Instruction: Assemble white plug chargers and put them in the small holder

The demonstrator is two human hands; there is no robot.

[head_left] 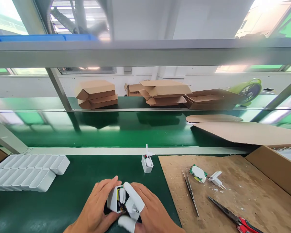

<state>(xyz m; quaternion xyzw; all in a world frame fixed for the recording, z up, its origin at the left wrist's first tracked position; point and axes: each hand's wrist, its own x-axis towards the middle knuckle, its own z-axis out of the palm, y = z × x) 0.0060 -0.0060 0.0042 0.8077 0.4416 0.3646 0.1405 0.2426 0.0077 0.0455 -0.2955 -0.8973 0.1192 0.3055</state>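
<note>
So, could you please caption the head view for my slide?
Both hands, left hand and right hand, hold a white plastic charger shell above the green mat.

Pliers [235,217] cut off (bottom edge); hands' wrists too.

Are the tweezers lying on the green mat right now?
No, the tweezers lie on the brown board, beside the green circuit board.

Beyond the fingers a green conveyor belt [126,129] is running across under a grey metal shelf [145,53], folded cartons [97,94] and a green fan [251,90] are sitting along a white wall [26,85], and daylight is glaring through the windows [269,19].
</note>
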